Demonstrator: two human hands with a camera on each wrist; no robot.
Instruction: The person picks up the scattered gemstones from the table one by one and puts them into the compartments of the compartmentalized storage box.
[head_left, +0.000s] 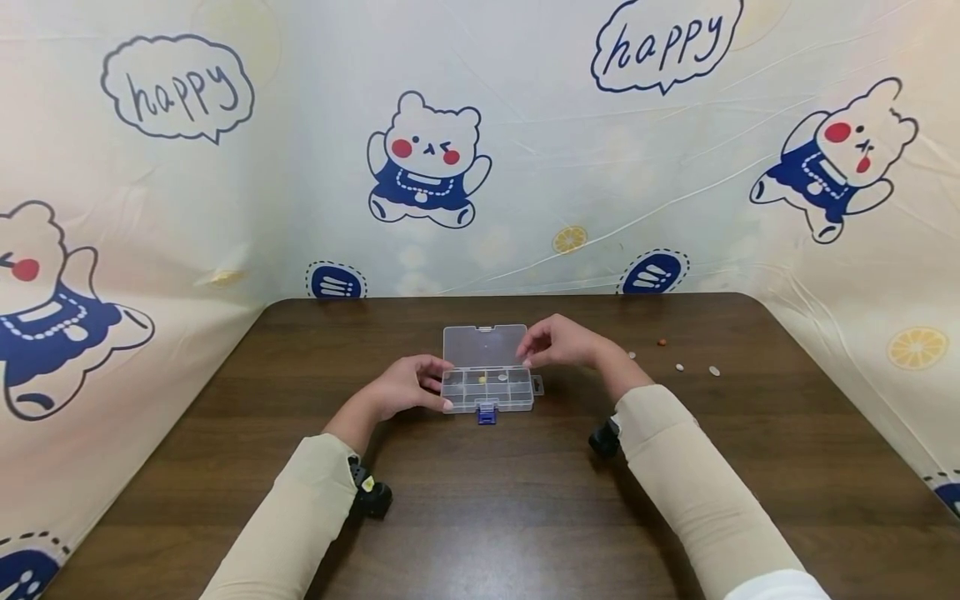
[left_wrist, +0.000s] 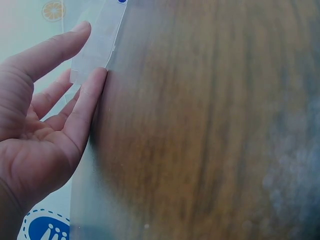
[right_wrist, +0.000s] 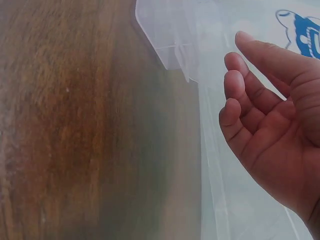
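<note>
A clear plastic compartment box lies on the table with its lid tipped back and a blue latch at the front. Inside the back row are a small yellow piece and a whitish one. My left hand holds the box's left end, thumb at the near corner and fingers farther back. At the right end, my right hand hovers by the hinge and lid edge, fingers loosely bent. In the right wrist view nothing shows between this hand's thumb and fingers.
To the right on the brown wooden table lie several small pieces, among them a reddish-brown one and pale ones, such as a whitish oval. A patterned curtain stands behind the table's far edge.
</note>
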